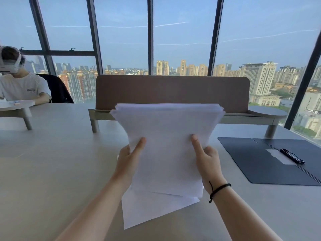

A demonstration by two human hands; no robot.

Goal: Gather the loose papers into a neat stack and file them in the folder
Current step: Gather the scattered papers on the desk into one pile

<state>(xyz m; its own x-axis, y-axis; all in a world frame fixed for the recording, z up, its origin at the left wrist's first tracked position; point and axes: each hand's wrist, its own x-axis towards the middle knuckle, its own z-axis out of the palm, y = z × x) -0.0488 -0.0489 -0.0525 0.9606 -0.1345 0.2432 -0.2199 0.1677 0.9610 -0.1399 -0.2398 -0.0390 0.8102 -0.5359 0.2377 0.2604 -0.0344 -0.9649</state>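
Head view: papers (166,145) between both hands (166,157)

Left hand (129,159) and right hand (207,158) raised, thumbs forward, fingers apparently curled behind, gripping.

**Hidden behind the sheets**

The stack of papers (167,145) covered all but the thumbs of the left hand (127,158) and right hand (207,159). The folder (260,160) ran off the right edge of the frame. At the far left, a seated person (20,84) was cropped.
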